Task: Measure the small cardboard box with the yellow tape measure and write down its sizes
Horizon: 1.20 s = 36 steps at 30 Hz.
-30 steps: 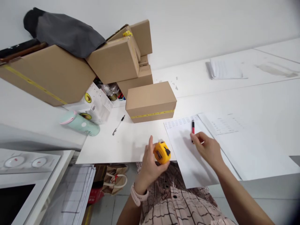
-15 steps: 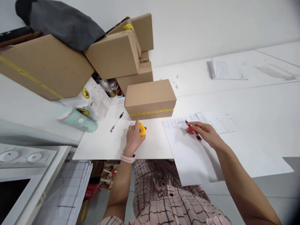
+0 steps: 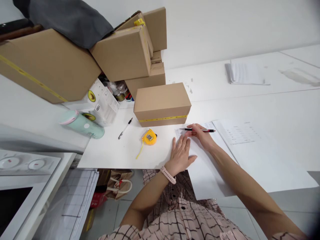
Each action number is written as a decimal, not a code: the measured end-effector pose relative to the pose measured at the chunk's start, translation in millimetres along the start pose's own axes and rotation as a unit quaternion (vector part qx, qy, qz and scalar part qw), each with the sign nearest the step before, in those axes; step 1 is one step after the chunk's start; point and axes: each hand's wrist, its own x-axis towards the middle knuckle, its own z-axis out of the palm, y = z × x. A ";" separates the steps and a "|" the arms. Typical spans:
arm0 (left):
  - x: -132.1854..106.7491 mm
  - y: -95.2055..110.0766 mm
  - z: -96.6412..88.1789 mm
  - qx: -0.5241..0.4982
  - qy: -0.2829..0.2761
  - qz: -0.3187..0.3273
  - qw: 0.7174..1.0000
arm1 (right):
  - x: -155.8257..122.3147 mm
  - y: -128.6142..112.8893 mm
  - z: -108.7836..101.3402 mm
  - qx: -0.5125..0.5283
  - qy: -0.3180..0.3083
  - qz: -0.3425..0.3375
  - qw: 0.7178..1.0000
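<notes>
My left hand (image 3: 180, 153) lies flat and open on the left edge of a printed paper sheet (image 3: 212, 163), fingers stretched out. My right hand (image 3: 201, 134) is closed on a red and black pen (image 3: 198, 130), its tip at the top rows of the sheet. A yellow tape measure (image 3: 149, 137) rests on the white table (image 3: 130, 150) left of my hands, a short strip of tape hanging out of it. A small cardboard box (image 3: 162, 103) with a yellow band stands just behind it.
Larger cardboard boxes (image 3: 122, 53) are stacked at the back left with a dark cloth (image 3: 70, 18) on top. A mint bottle (image 3: 81, 124), a white carton (image 3: 100, 101) and a black pen (image 3: 125, 128) lie left. More papers (image 3: 246, 73) sit far right.
My left hand set the tape measure down by the box, let go and moved right onto the sheet. My right hand brought the pen up to the sheet's top.
</notes>
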 end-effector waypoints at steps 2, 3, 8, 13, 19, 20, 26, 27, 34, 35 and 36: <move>-1.9 -0.3 0.4 0.004 -0.012 -0.005 1.000 | 5.4 5.8 0.8 -0.044 0.003 -0.007 0.999; -3.0 -1.1 -0.5 0.005 -0.015 -0.005 1.000 | 6.3 7.8 0.9 -0.074 0.020 -0.023 0.997; -4.6 -3.1 -4.0 0.004 -0.025 -0.005 1.000 | 1.4 10.5 2.5 -0.129 0.073 -0.079 0.986; -3.6 -3.3 -2.3 -0.007 -0.017 -0.008 1.000 | -2.2 10.2 2.5 -0.180 0.116 -0.078 0.974; -3.9 -4.0 -2.5 -0.009 -0.017 -0.009 1.000 | -2.9 10.7 1.0 -0.235 0.116 -0.110 0.959; -3.9 -3.9 -2.7 -0.008 -0.017 -0.008 1.000 | -2.9 10.8 1.1 -0.237 0.115 -0.109 0.959; -3.0 -3.7 -3.5 -0.020 -0.017 -0.011 1.000 | -1.1 12.4 1.2 -0.249 0.105 -0.102 0.957; -2.9 -3.7 -3.6 -0.023 -0.017 -0.011 1.000 | -0.7 12.9 1.0 -0.252 0.104 -0.101 0.957; -3.2 -4.3 -3.2 -0.024 -0.017 -0.010 1.000 | 1.1 15.8 -0.4 -0.258 0.103 -0.109 0.954; -3.2 -4.4 -3.0 -0.024 -0.018 -0.010 0.999 | 1.1 15.7 -0.4 -0.257 0.105 -0.110 0.955; -3.2 -4.5 -2.9 -0.023 -0.018 -0.011 1.000 | 1.1 15.5 -0.3 -0.256 0.107 -0.109 0.954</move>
